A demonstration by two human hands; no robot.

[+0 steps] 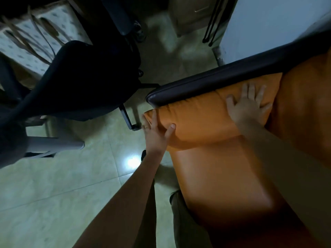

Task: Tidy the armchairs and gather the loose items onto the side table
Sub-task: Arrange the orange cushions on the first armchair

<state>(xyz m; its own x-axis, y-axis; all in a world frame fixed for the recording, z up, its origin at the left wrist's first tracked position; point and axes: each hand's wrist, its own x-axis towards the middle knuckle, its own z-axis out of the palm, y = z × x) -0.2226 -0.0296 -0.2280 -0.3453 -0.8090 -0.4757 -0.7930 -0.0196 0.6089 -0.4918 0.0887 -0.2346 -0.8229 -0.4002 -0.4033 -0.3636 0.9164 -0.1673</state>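
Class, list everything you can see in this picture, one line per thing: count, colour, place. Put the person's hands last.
cushion: one, orange, on the armchair against the armrest
armchair seat: one, orange, lower right
armrest: one, dark, along the cushion's far side
office chair: one, black, left, on the floor
floor: tiled, pale greenish, left and centre
white unit: one, white, top right
thin legs: a few, black, beside the white unit
patterned cloth: one, white with bluish marks, top left
left hand: one, grips the cushion's near-left end, thumb on top
right hand: one, flat on the cushion, fingers spread
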